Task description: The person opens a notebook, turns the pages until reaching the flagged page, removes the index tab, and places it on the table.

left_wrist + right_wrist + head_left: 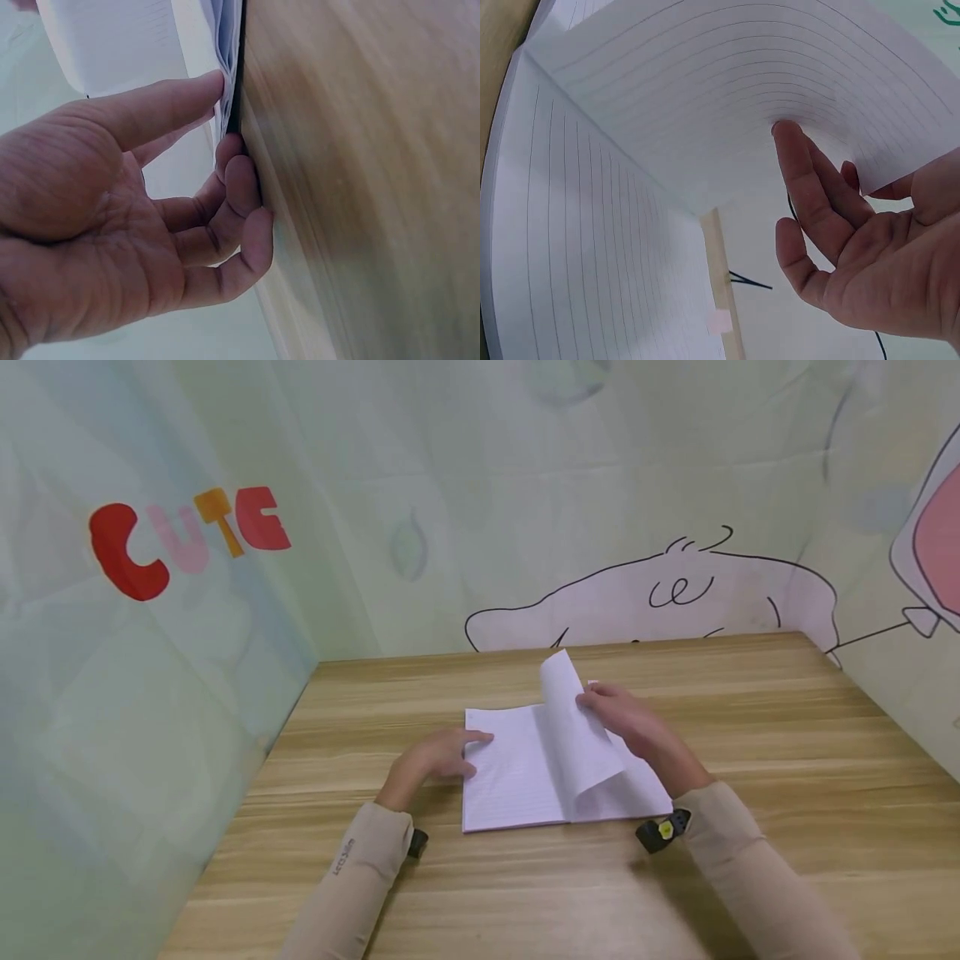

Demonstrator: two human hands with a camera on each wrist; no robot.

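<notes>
Wooden desk [750,735]: carries lined notebook [510,777]
Wall writing [187,539]: "CUTE" (red, pink, orange)
Left hand [438,758]: fingers straight, pressing notebook's edge
Right hand [630,722]: grip pinches lifted page [573,727]

The lifted page [573,727] hides the right hand's [626,718] fingertips.

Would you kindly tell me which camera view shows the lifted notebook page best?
The head view: the lifted page curls above the open notebook, held by the right hand. The right wrist view shows its lined underside close up; the left wrist view catches only page edges by the left hand.
</notes>
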